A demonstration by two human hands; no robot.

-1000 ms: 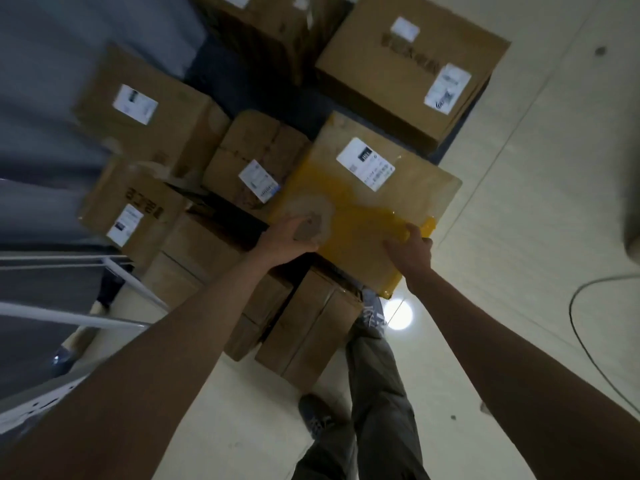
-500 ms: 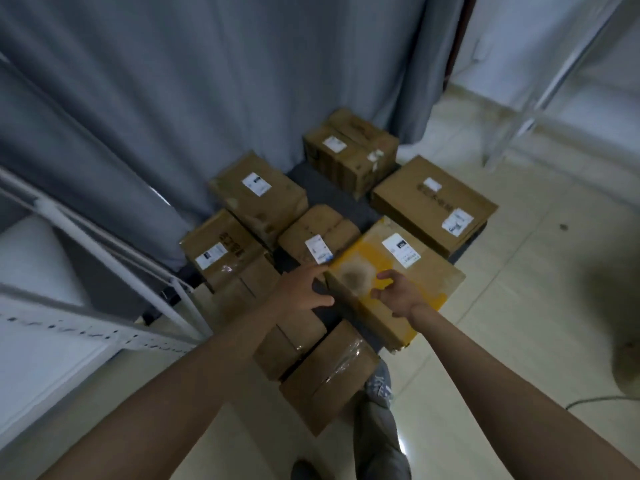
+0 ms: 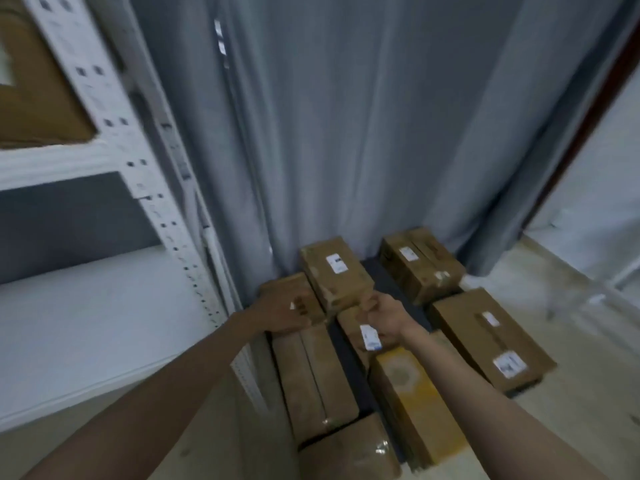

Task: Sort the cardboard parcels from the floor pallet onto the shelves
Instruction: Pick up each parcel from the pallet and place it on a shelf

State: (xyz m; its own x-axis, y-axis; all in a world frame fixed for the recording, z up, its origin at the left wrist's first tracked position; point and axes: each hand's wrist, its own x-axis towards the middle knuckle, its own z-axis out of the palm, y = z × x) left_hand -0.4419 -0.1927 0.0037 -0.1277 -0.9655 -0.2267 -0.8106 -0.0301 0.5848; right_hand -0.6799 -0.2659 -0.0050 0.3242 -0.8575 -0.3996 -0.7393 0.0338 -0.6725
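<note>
Several brown cardboard parcels lie on a dark floor pallet [image 3: 380, 274]. My left hand [image 3: 282, 312] rests on top of the back-left parcel [image 3: 277, 289], beside the shelf post. My right hand [image 3: 385, 315] hovers with curled fingers over a small labelled parcel [image 3: 353, 336], close to the corner of a longer labelled parcel [image 3: 334, 271]; blur hides whether it grips anything. A yellow-taped parcel [image 3: 412, 396] lies under my right forearm, and neither hand touches it. The white shelf board [image 3: 86, 306] to the left is bare.
The white perforated shelf post [image 3: 114, 126] stands just left of the pallet, with a cardboard box [image 3: 38, 84] on the upper shelf. A grey curtain [image 3: 346, 133] hangs behind the parcels. More parcels [image 3: 485, 337] lie on the right, with pale floor [image 3: 571, 410] beyond.
Both hands have left the yellow-taped parcel, which now lies on the pallet, and have reached farther back. My view has risen from the floor to the shelves and curtain.
</note>
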